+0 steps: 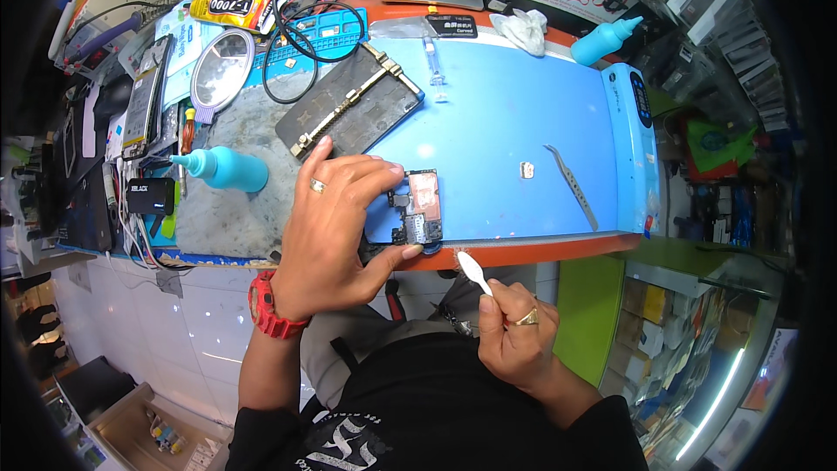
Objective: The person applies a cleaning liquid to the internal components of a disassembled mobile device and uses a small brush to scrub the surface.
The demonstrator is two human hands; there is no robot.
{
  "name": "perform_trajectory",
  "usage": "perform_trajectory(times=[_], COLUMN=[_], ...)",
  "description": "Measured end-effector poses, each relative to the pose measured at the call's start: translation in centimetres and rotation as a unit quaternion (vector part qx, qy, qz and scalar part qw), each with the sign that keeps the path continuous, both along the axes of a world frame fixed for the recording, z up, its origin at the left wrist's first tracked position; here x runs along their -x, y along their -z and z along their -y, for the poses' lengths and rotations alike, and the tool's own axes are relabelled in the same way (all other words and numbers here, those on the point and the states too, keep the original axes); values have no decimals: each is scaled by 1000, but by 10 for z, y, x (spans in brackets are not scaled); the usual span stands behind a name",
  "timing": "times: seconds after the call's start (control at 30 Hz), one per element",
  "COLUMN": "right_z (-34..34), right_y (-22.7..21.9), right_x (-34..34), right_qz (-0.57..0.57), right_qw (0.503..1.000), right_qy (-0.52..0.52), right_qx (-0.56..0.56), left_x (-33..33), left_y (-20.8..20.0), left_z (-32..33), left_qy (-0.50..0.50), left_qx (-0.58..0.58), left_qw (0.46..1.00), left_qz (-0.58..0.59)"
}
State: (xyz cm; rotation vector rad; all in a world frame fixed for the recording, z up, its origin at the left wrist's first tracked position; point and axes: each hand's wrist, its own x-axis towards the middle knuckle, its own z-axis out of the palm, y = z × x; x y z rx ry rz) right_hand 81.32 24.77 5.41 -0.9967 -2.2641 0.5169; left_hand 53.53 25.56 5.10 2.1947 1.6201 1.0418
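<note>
My left hand [336, 227], with a ring and a red watch on its wrist, holds a phone circuit board [425, 201] by its edges. The thumb is at the near edge and the fingertips at the far one, over the front of the blue mat [514, 139]. The board has a copper-coloured patch and a silver metal part. Just off the table's front edge, my right hand [519, 331] pinches a white brush [472, 269] by its handle. Its oval head is near the board but apart from it; bristles show faintly beneath.
Tweezers [573, 187] and a small chip-like piece [527, 170] lie on the mat's right part. A board clamp [353, 105] lies behind my left hand. Turquoise squeeze bottles [228, 169] are at left and far right. A blue device [629, 148] borders the mat.
</note>
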Motion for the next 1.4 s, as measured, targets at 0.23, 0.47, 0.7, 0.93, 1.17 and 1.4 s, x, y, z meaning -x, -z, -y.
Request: perform_trajectory(times=[0.23,0.47,0.7,0.93,1.17,1.4], right_z=[-8,-11,-11,-12,-14,-11], right_y=[5,4,6,6,11,5], right_x=[4,6,6,8,21,38], right_qz=[-10,-8,-17,-18,-30,82], right_qw=[1000,1000,1000,1000,999,995], right_qy=[6,11,12,6,-4,7], right_qx=[-13,-7,-1,5,-30,-63], left_x=[0,1,1,2,-3,-1], left_y=[0,-1,-1,3,-6,-4], left_z=[1,1,1,1,0,1], left_qy=[14,13,7,-3,-4,-10], left_qx=[-3,2,11,11,14,9], left_qw=[1000,1000,1000,1000,1000,1000], left_qz=[23,19,13,9,-23,-28])
